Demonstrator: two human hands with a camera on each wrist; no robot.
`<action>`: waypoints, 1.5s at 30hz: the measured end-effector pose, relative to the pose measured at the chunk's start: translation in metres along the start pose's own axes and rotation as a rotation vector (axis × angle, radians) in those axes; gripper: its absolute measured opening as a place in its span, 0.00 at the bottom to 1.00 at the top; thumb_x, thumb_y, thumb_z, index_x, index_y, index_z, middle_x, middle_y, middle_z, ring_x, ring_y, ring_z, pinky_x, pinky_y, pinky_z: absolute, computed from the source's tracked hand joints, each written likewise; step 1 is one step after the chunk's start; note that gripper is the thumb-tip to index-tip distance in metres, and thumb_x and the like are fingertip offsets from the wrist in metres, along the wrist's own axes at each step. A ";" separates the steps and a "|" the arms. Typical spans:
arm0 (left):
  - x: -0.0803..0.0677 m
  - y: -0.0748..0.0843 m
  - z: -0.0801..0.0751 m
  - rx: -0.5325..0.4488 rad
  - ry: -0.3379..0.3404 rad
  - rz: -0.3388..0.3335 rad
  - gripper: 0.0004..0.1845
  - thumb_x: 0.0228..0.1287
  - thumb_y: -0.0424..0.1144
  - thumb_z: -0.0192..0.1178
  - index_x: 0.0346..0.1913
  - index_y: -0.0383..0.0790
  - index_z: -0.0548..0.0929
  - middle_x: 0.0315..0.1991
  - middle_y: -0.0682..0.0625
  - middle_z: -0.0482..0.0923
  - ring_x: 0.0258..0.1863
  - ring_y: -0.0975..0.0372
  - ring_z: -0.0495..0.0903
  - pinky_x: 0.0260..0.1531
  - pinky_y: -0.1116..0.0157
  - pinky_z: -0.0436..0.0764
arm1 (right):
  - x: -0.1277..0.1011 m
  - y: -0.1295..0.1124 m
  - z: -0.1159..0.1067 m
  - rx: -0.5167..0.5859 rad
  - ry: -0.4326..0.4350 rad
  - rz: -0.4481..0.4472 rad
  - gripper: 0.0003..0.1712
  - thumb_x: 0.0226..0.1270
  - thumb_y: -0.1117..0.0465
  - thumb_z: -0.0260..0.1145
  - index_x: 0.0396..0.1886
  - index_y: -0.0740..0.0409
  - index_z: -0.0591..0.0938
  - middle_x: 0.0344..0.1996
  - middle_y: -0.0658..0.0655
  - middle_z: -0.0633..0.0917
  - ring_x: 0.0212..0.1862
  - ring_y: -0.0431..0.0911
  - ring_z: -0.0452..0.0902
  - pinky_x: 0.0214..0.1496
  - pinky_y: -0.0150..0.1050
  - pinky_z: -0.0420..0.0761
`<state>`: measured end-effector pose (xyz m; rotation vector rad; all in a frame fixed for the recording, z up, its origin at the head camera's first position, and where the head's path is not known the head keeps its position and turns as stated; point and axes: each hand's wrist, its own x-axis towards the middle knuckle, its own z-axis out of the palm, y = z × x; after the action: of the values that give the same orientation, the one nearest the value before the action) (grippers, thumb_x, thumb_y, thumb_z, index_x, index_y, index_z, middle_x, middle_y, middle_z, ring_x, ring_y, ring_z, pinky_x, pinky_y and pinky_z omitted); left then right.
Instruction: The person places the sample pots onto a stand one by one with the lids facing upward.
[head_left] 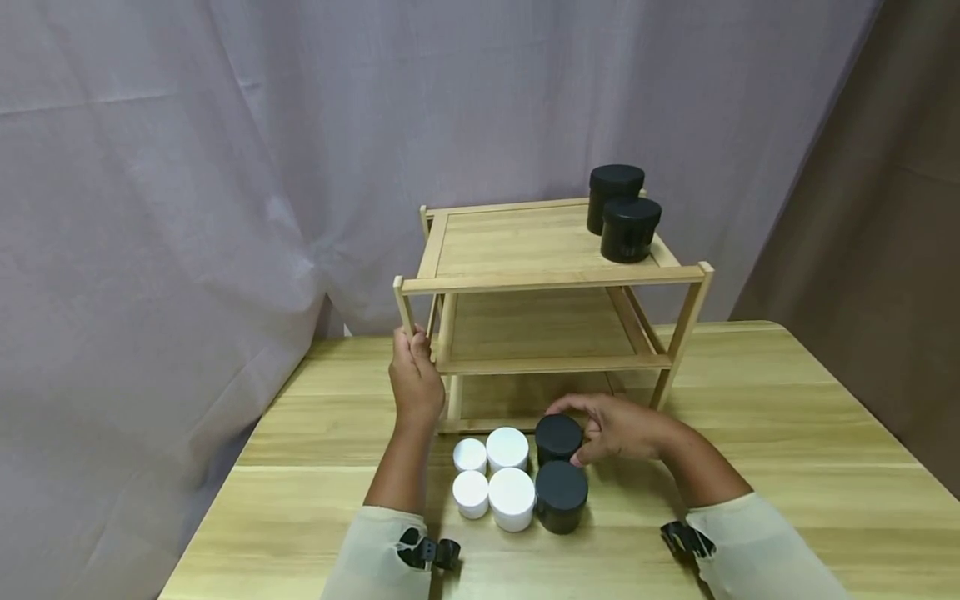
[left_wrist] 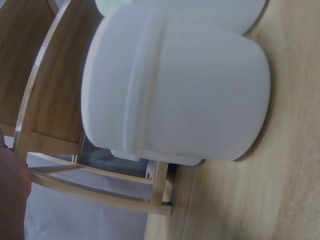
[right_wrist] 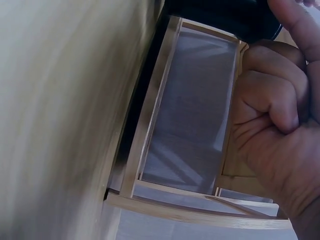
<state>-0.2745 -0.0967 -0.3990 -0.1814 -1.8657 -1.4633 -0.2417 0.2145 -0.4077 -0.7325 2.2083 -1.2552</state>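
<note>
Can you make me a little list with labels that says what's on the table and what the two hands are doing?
Table: light wooden tabletop
Shelf: three-tier bamboo shelf rack
On top tier: two round black lidded jars
In front of rack: four round white jars, two round black jars
Left hand: grip on the rack's front left post
Right hand: grip on the farther black round jar
Nearer black jar: untouched
Backdrop: grey cloth curtain

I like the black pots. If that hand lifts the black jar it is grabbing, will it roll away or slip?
Probably not. The black jar stands upright on its flat base, so it should stay put. The right hand wraps fingers round its sides, but the smooth wall could slip. It looks stiff.
</note>
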 end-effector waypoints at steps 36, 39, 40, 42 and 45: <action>0.000 -0.002 0.001 -0.014 -0.001 0.025 0.13 0.90 0.37 0.45 0.50 0.29 0.74 0.32 0.33 0.76 0.29 0.59 0.70 0.30 0.67 0.72 | -0.020 -0.022 -0.008 -0.186 0.211 -0.071 0.35 0.56 0.56 0.88 0.58 0.61 0.80 0.18 0.43 0.69 0.19 0.35 0.62 0.22 0.30 0.63; -0.001 -0.002 0.000 -0.013 0.004 0.036 0.13 0.90 0.36 0.45 0.50 0.28 0.74 0.31 0.32 0.75 0.29 0.60 0.69 0.30 0.67 0.72 | -0.020 -0.024 -0.007 -0.195 0.206 -0.067 0.34 0.56 0.56 0.88 0.58 0.61 0.80 0.18 0.43 0.69 0.19 0.35 0.62 0.22 0.30 0.64; -0.001 -0.002 0.000 -0.014 0.003 0.040 0.13 0.90 0.36 0.45 0.50 0.28 0.74 0.32 0.32 0.75 0.29 0.60 0.69 0.30 0.67 0.71 | -0.020 -0.025 -0.007 -0.195 0.205 -0.064 0.34 0.56 0.56 0.88 0.58 0.60 0.80 0.18 0.43 0.69 0.19 0.35 0.62 0.22 0.30 0.64; -0.001 -0.003 0.000 -0.014 0.006 0.044 0.13 0.90 0.37 0.45 0.50 0.28 0.74 0.32 0.31 0.75 0.29 0.61 0.69 0.30 0.67 0.72 | -0.021 -0.027 -0.006 -0.199 0.206 -0.060 0.34 0.56 0.57 0.88 0.58 0.60 0.80 0.18 0.44 0.69 0.19 0.35 0.62 0.22 0.30 0.64; 0.000 -0.003 0.000 -0.015 0.004 0.041 0.14 0.90 0.37 0.44 0.50 0.28 0.74 0.33 0.31 0.75 0.30 0.60 0.69 0.31 0.66 0.72 | -0.023 -0.030 -0.006 -0.201 0.210 -0.057 0.34 0.56 0.57 0.88 0.58 0.59 0.80 0.18 0.44 0.69 0.19 0.35 0.62 0.23 0.30 0.64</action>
<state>-0.2757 -0.0978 -0.4013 -0.2227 -1.8379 -1.4486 -0.2226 0.2206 -0.3749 -0.7751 2.5287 -1.1954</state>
